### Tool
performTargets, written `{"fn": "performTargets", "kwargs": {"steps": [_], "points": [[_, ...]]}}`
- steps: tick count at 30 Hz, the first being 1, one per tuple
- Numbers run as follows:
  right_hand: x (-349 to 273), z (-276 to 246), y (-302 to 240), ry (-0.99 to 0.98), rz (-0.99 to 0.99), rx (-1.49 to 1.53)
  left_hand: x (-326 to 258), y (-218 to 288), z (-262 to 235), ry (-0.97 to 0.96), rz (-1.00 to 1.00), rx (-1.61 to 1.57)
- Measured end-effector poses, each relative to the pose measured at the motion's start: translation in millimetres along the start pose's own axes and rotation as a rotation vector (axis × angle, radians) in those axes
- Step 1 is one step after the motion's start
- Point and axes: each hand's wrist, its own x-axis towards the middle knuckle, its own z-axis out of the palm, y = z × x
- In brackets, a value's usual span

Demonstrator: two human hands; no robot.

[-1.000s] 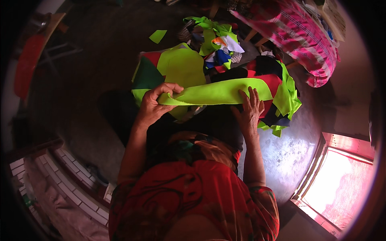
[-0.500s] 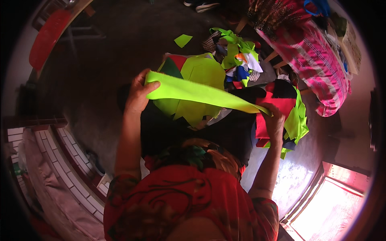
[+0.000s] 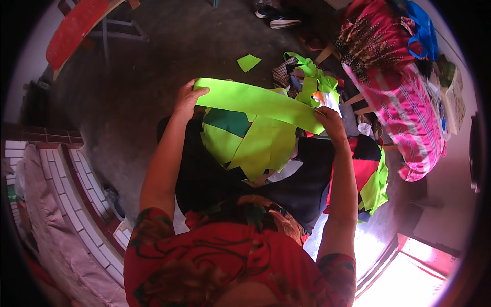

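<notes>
A long neon-green fabric strip is stretched flat between my two hands. My left hand pinches its left end, thumb on top. At the other end my right hand grips the strip, with its fingertips partly hidden. Below the strip, between my knees, lies a stack of neon-green fabric pieces with a dark green piece among them. Over my right thigh hang a red cloth piece and more neon-green cloth.
A heap of mixed scraps lies ahead on the right, and a single green scrap on the dark floor. Pink plaid cloth and a blue bag are at the right. Shoes and a red tabletop stand farther off.
Both hands have moved forward, away from my body, carrying the strip. Its right end has come left and up, and its flat face shows wider. The whole view has also shifted.
</notes>
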Motion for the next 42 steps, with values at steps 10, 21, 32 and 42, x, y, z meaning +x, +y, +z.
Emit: {"fn": "performTargets", "kwargs": {"steps": [10,21,32,42], "points": [[56,27,59,0.183,0.298,-0.258,18,-27,10,0.232,0.158,0.760],[73,18,50,0.096,0.426,-0.194,26,-32,11,0.261,-0.011,0.564],[50,94,22,0.082,-0.164,-0.646,15,-38,26,-0.028,0.107,0.969],[36,132,34,-0.186,-0.198,-0.520,6,-54,41,-0.416,0.167,1.140]]}}
